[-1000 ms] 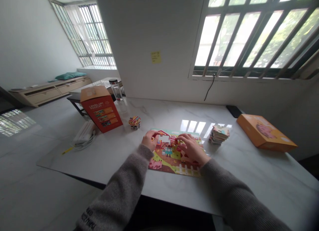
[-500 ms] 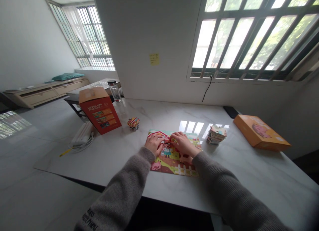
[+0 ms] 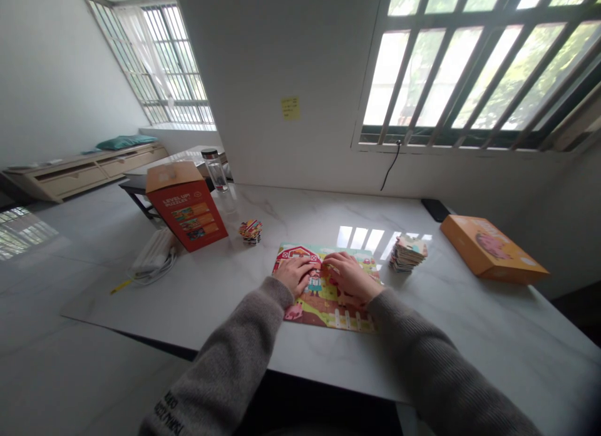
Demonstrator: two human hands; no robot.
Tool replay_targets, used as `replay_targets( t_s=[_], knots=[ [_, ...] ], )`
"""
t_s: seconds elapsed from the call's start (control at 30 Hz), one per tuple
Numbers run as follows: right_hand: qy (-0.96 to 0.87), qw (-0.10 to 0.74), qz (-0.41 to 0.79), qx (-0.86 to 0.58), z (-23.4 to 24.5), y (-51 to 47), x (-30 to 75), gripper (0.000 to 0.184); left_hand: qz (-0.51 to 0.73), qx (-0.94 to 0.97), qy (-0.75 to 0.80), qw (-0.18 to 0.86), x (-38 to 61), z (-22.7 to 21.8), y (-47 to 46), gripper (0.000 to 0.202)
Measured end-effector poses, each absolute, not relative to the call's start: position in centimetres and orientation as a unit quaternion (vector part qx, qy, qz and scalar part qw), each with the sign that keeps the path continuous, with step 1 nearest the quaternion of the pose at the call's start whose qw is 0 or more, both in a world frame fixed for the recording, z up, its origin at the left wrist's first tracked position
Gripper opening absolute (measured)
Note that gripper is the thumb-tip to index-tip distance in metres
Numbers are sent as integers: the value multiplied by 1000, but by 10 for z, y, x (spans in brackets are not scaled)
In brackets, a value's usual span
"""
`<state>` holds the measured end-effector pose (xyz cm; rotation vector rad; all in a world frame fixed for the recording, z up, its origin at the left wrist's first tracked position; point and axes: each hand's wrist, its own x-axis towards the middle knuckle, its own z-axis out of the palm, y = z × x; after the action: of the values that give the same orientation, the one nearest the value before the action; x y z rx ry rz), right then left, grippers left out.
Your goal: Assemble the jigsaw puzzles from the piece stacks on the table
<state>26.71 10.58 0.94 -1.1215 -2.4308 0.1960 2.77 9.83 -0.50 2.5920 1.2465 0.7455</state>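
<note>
A colourful farm jigsaw puzzle (image 3: pixel 319 314) lies flat on the marble-patterned table, showing a red barn, a figure, a pink pig and a white fence. On its left part rests my left hand (image 3: pixel 295 274), open, fingers stretched over the picture below the barn. My right hand (image 3: pixel 350 274) lies on the upper middle, its fingers slightly bent and their tips touching the puzzle near the left fingertips. Its thumb is mostly hidden, and I see no loose piece in it. To the right stands a stack of puzzle pieces (image 3: pixel 408 255); a smaller stack (image 3: pixel 250 232) is at the left.
A red puzzle box (image 3: pixel 195 220) stands at the left, near a white power strip (image 3: pixel 153 254) and a glass bottle (image 3: pixel 216 171). At the right lie an orange box (image 3: pixel 493 248) and a black phone (image 3: pixel 435 210). The wall bears a yellow note (image 3: pixel 290 108).
My right hand has shifted slightly right and down, and its fingers look a little straighter. My left hand has slid down slightly, showing more of the barn. The stacks stay put.
</note>
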Motion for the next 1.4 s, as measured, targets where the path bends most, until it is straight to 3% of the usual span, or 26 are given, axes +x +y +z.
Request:
replay_targets(
  t_s=[0.3, 1.03, 1.4],
  knots=[
    [-886, 214, 44, -410, 15, 96, 263, 34, 220, 884, 409, 42, 29, -1, 94, 43],
    [-894, 207, 60, -392, 22, 88, 257, 19, 244, 899, 354, 90, 31, 1, 93, 34],
    [-904, 205, 58, -371, 25, 85, 258, 28, 231, 897, 366, 85, 34, 3, 90, 35]
  ],
)
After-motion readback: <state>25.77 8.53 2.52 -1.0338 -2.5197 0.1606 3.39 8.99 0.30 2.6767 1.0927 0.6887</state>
